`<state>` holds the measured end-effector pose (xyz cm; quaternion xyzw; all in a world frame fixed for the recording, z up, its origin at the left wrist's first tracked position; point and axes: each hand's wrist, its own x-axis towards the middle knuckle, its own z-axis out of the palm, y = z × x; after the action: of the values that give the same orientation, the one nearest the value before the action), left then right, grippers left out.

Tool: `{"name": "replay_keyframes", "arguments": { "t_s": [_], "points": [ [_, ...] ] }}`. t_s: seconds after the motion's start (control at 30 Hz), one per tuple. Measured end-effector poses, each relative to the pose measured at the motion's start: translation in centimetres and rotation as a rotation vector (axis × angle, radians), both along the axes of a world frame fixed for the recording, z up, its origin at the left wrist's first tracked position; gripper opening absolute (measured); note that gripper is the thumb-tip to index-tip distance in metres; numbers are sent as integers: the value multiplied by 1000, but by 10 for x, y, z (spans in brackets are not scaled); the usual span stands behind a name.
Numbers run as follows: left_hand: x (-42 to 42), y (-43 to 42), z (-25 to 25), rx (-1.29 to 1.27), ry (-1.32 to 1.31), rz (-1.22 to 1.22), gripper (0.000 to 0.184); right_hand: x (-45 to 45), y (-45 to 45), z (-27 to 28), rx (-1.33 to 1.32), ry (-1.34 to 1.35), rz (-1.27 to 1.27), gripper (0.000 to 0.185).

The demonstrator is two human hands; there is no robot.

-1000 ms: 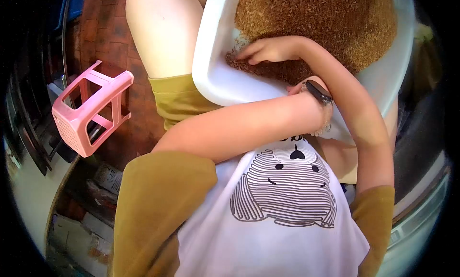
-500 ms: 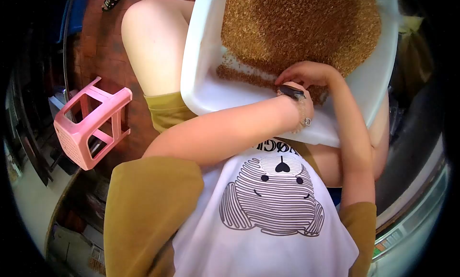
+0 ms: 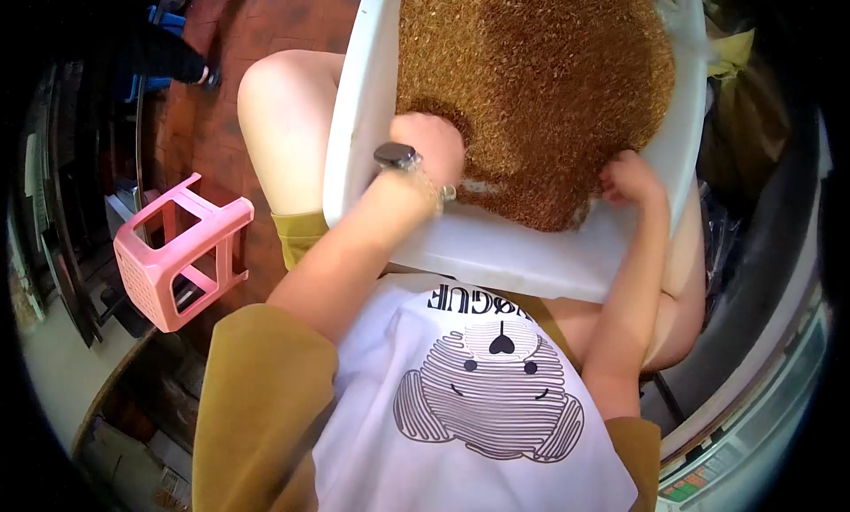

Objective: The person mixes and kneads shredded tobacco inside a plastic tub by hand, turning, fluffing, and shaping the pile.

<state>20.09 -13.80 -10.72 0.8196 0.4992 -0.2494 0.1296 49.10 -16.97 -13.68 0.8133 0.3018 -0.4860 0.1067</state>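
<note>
A white plastic tub (image 3: pixel 531 255) rests across my lap, heaped with a loose, brown, grain-like material (image 3: pixel 540 96). At the left side of the heap is my left hand (image 3: pixel 429 149), with a dark watch (image 3: pixel 396 155) and a bracelet on its wrist. Its fingers dip into the brown material and are hidden. My right hand (image 3: pixel 631 178) touches the heap's right edge near the tub wall. Its fingers are curled inward, and whether they hold any of the material cannot be seen.
A pink plastic stool (image 3: pixel 181 251) lies on its side on the red brick floor to the left. Another person's foot (image 3: pixel 210 76) shows at the upper left. A brown sack (image 3: pixel 753 114) stands right of the tub.
My hands were together, overlapping at the heap's near edge; now they are apart, the left at the left side and the right at the right. The near material has been gathered into a rounder edge.
</note>
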Motion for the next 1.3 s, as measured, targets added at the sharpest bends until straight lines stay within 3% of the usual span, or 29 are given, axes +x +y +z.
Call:
{"name": "replay_keyframes", "arguments": {
  "t_s": [0.03, 0.13, 0.2, 0.3, 0.4, 0.53, 0.6, 0.7, 0.8, 0.9, 1.0, 1.1, 1.2, 1.3],
  "points": [
    [-3, 9, -13, -76, 93, -18, 19, -7, -1, -15, 14, -114, 123, 29],
    [0, 7, -56, -249, 302, -71, 24, -36, 7, -27, -226, -30, 428, 38],
    [4, 4, -44, -324, 276, -78, 26, -40, 5, -37, -329, -14, 507, 40],
    [9, 9, -48, -431, -20, -43, 28, -23, 5, -52, -554, 118, 353, 43],
    [12, 7, -78, -562, -87, -70, 31, -9, 1, -64, -739, 295, 55, 46],
    [12, -3, -148, -765, 36, -311, 36, -26, -8, -48, -520, 541, -150, 56],
    [15, -3, -149, -923, -11, -165, 38, -31, -10, -56, -498, 696, -288, 57],
    [11, -8, -109, -1170, -303, 931, 47, -36, -10, -77, -547, 842, -496, 58],
    [16, -11, -118, -1260, -329, 1210, 52, -40, -12, -80, -493, 918, -544, 56],
    [21, -5, -116, -1314, -287, 1284, 53, -58, -13, -58, -364, 953, -499, 50],
    [18, -8, -84, -1333, -547, 1119, 55, -71, -11, -57, -293, 923, -414, 47],
    [17, -10, -91, -1408, -629, 1039, 55, -80, -9, -55, -220, 942, -334, 46],
    [25, -17, -101, -1533, -852, 1366, 51, -89, -7, -44, -222, 918, -359, 45],
    [32, -19, -90, -1461, -989, 1235, 48, -84, -8, -49, -253, 907, -404, 45]
  ]
}}
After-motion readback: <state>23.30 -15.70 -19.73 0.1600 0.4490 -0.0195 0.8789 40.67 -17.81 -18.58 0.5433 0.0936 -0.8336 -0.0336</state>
